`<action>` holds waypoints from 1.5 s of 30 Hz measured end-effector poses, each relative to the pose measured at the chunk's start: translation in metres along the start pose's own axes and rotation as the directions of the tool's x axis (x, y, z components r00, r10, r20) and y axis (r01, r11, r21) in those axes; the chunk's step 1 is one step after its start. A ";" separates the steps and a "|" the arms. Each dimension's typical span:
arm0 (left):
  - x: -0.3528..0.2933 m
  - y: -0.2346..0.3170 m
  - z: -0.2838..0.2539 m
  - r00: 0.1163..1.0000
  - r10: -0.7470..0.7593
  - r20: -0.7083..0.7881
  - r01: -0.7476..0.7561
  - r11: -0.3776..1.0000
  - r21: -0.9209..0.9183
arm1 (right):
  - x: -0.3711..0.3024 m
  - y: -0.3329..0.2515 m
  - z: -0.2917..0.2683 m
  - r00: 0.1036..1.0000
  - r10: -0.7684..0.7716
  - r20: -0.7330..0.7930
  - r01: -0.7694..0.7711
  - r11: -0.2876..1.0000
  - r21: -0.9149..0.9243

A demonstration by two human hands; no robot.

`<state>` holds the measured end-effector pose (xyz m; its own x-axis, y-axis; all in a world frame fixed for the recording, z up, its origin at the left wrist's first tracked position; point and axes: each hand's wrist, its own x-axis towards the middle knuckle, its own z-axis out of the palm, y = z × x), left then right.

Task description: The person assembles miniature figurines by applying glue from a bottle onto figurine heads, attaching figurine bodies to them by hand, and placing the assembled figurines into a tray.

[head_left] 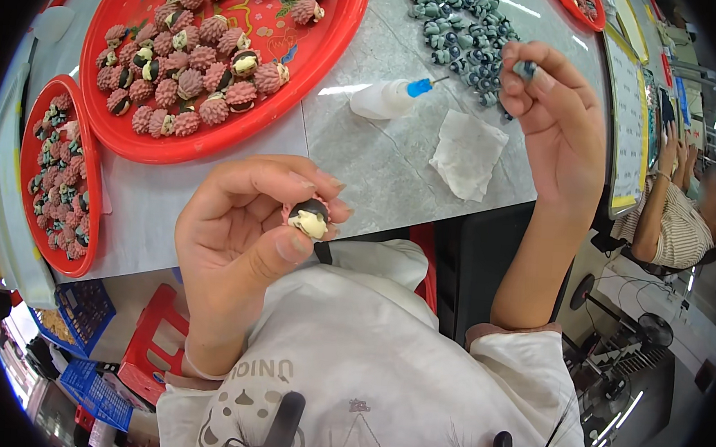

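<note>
Between the thumb and fingers of my left hand (230, 232) is a small pink ridged, shell-like piece (309, 219). A dark oval and a cream-coloured part show in its opening, which faces up. My right hand (563, 113), raised over the right side of the table, pinches a small teal-blue piece (525, 69). Many similar teal pieces (460, 33) lie loose beside it. Between the hands, further back, a white squeeze bottle (380, 100) with a blue needle tip lies on its side. A crumpled white tissue (467, 156) rests nearer my right forearm.
A large red tray (166, 151) of pink pieces, some with dark and cream insides, stands at the back left. Left of it, a smaller red tray (93, 179) holds pink and teal pieces. Blue baskets (98, 392) sit below the table. Another person (682, 215) is at far right.
</note>
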<state>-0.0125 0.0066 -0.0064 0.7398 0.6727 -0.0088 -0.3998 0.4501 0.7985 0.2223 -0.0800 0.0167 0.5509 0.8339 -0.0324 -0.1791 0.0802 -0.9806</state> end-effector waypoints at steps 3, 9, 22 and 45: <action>0.002 0.000 0.005 1.000 -0.027 0.006 0.027 1.000 -0.007 | -0.012 0.002 -0.006 0.995 0.068 0.069 -0.080 0.978 0.195; 0.002 0.002 0.013 0.995 -0.097 -0.025 0.099 0.989 0.112 | -0.031 0.004 -0.001 0.969 0.123 0.213 -0.211 0.858 0.469; 0.001 -0.002 0.021 0.985 -0.170 -0.041 0.174 0.977 0.120 | -0.049 -0.001 0.051 0.918 -0.171 0.359 0.210 0.975 -0.072; 0.004 0.009 0.012 0.997 -0.050 -0.065 0.065 0.965 0.255 | -0.056 0.010 0.078 0.816 -0.465 0.344 0.576 0.700 -0.421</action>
<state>-0.0064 0.0060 0.0078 0.7222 0.6860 -0.0880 -0.1996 0.3285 0.9232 0.1261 -0.0832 0.0238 0.2526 0.8308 0.4959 0.5352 0.3070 -0.7870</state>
